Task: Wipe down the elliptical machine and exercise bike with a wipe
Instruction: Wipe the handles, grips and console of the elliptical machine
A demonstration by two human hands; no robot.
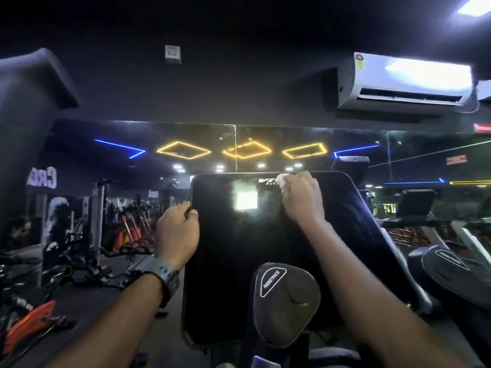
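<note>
Gym console (239,248): wipe (282,181) under right hand (301,197).

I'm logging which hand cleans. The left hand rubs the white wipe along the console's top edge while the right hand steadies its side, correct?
Not quite: the hands are swapped. In the head view the right hand holds the white wipe at the console top edge, and the left hand grips its left side.

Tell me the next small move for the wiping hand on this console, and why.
Probably draw the right hand with the wipe down the console. The wipe sits at the top edge by the logo, most of the dark panel lies below it, and the left hand grips the left edge, steadying it.
</note>
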